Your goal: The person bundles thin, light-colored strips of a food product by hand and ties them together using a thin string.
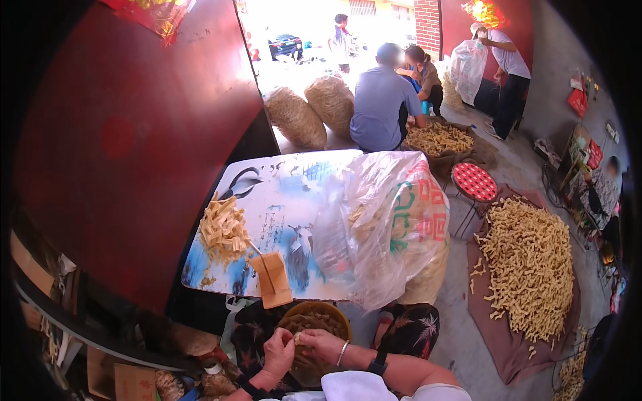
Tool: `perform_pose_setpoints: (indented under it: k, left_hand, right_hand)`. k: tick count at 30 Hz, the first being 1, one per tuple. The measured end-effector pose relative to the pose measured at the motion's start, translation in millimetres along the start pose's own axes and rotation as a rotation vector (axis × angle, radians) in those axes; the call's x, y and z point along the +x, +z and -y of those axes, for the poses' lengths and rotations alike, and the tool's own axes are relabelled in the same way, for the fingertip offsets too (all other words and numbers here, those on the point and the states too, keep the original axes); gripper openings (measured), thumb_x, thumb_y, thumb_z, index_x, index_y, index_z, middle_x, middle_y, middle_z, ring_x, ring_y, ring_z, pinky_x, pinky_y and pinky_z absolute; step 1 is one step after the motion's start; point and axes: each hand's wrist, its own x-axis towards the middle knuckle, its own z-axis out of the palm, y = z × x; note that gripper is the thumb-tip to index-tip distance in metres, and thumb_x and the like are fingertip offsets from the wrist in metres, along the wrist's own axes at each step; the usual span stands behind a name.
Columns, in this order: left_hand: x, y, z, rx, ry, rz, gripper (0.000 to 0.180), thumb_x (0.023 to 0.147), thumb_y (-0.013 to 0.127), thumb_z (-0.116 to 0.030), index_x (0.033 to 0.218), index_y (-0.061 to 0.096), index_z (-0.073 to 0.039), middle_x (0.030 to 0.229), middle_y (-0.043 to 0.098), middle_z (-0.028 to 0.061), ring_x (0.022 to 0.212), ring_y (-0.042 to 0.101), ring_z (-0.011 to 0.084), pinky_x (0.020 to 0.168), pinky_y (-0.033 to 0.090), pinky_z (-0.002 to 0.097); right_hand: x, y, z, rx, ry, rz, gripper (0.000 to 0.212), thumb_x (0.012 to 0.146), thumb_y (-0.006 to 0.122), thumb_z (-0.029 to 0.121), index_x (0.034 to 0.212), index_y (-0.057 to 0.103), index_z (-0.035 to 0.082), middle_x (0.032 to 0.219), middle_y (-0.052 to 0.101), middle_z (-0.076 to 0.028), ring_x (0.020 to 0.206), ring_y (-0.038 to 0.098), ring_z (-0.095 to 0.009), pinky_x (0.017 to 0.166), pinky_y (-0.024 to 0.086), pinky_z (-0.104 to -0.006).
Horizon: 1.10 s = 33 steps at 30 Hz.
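Note:
My left hand (279,351) and my right hand (324,345) meet over a yellow basin (347,326) between my knees. Both are closed, with fingertips pinched around a small pale yellow strip (297,338), mostly hidden by the fingers. Brownish-yellow pieces (309,325) lie in the basin, partly covered by my hands. Just beyond, on a painted white-and-blue table (267,194), rests a heap of flat pale yellow strips (224,227). An orange-brown folded card piece (272,279) lies at the table's near edge, a thin stick touching it.
A large clear plastic sack (394,227) covers the table's right side. Knotted yellow pieces (528,260) are heaped on a brown cloth at right, near a red-patterned stool (475,182). Several people (384,100) work farther off, beside filled sacks (294,117). Cardboard boxes (134,381) stand lower left.

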Motion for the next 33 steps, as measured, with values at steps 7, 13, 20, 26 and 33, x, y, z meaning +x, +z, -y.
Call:
perform_pose_setpoints:
  k: [7, 13, 20, 26, 33]
  left_hand:
    - [-7, 2, -21, -0.174, 0.071, -0.029, 0.013, 0.082, 0.066, -0.007, 0.094, 0.064, -0.002, 0.084, 0.065, 0.0131, 0.073, 0.066, 0.0241, 0.067, 0.053, 0.0313]
    - [1, -4, -12, 0.001, 0.227, -0.122, 0.007, 0.079, 0.066, -0.003, 0.086, 0.065, -0.002, 0.080, 0.063, 0.0145, 0.074, 0.063, 0.0316, 0.065, 0.051, 0.0358]
    - [1, -26, 10, 0.063, 0.188, -0.040, 0.005, 0.082, 0.066, -0.004, 0.078, 0.063, -0.002, 0.071, 0.060, 0.0085, 0.062, 0.060, 0.0218, 0.056, 0.046, 0.0311]
    - [1, -17, 17, -1.132, -0.437, 0.153, 0.004, 0.090, 0.061, -0.004, 0.094, 0.059, -0.005, 0.084, 0.061, 0.0015, 0.067, 0.058, 0.0089, 0.058, 0.046, 0.0230]
    - [9, -8, 7, -0.915, -0.337, 0.061, 0.004, 0.089, 0.062, -0.003, 0.092, 0.061, -0.005, 0.079, 0.063, -0.0001, 0.059, 0.053, 0.0065, 0.053, 0.044, 0.0214]
  right_hand:
    - [-3, 10, -2, -0.071, -0.127, -0.098, 0.020, 0.097, 0.056, 0.028, 0.103, 0.060, 0.009, 0.095, 0.062, 0.001, 0.082, 0.060, -0.010, 0.071, 0.052, -0.0271]
    - [-12, 27, 5, -1.144, -0.642, -0.308, 0.025, 0.096, 0.054, 0.030, 0.098, 0.054, 0.005, 0.079, 0.064, -0.020, 0.073, 0.064, -0.036, 0.064, 0.050, -0.0433]
    - [-21, 30, 10, -1.310, -0.530, -0.256, 0.027, 0.096, 0.053, 0.030, 0.090, 0.056, 0.004, 0.081, 0.063, -0.022, 0.077, 0.063, -0.041, 0.064, 0.048, -0.0464]
    - [-16, 28, 11, -0.943, -0.597, -0.200, 0.021, 0.096, 0.053, 0.023, 0.088, 0.056, 0.004, 0.074, 0.062, -0.016, 0.064, 0.061, -0.031, 0.060, 0.048, -0.0382]
    - [-28, 45, 18, -0.991, -0.567, -0.300, 0.018, 0.093, 0.058, 0.023, 0.092, 0.058, 0.004, 0.081, 0.065, -0.015, 0.077, 0.064, -0.032, 0.070, 0.051, -0.0374]
